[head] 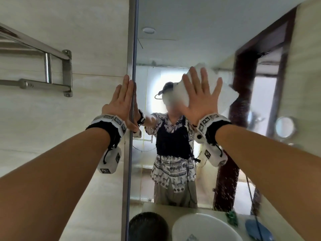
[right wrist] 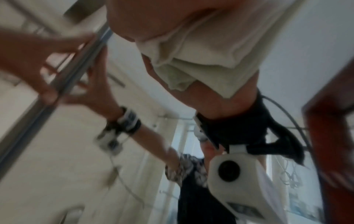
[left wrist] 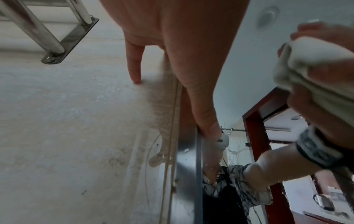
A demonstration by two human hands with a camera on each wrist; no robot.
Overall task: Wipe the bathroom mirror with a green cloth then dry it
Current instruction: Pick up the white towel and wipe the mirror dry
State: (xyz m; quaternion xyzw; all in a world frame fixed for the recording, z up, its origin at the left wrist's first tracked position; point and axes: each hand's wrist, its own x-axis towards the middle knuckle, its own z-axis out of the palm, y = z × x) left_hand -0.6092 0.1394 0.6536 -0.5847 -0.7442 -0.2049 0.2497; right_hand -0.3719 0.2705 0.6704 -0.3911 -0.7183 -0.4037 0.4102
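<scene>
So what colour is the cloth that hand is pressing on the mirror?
The cloth under the right hand is white to pale cream, clearest in the head view.

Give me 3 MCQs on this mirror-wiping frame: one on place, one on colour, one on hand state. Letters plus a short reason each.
1. Where does the left hand rest?
A. on the sink
B. flat against the wall tile at the mirror's metal edge
C. on the towel rack

2. What colour is the cloth under the right hand?
A. white to pale cream
B. dark blue
C. red

3. How does the right hand lie on the cloth?
A. fist clenched round it
B. pinching one corner
C. fingers spread straight, palm pressing it to the mirror

Answers: B, its fingers lie along the frame beside the towel rack; A, it reads pale in all views; C, the head view shows splayed fingers.
</scene>
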